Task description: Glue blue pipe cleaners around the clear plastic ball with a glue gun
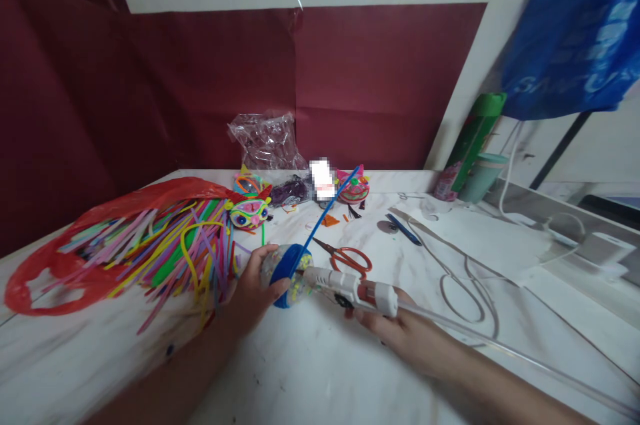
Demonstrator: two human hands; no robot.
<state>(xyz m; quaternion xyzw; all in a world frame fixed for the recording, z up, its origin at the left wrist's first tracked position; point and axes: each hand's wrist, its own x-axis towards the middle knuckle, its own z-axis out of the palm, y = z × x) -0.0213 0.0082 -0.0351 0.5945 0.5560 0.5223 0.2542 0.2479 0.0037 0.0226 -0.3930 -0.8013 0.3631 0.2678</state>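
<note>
Orange-handled scissors are seen at twelve o'clock of the white glue gun gripped by the right hand, its nozzle met at nine o'clock by the blue-wrapped round piece clasped in the left hand

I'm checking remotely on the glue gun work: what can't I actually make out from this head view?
- Glue gun nozzle tip: hidden where it meets the blue-wrapped piece held by the left hand.
- Right hand: its fingers are tucked under the gun, so the trigger grip is unseen.
- Item behind the blue pipe cleaner: a pixelated patch covers it.
- Glue stick: runs toward the right edge, its end too faint to trace.
</note>
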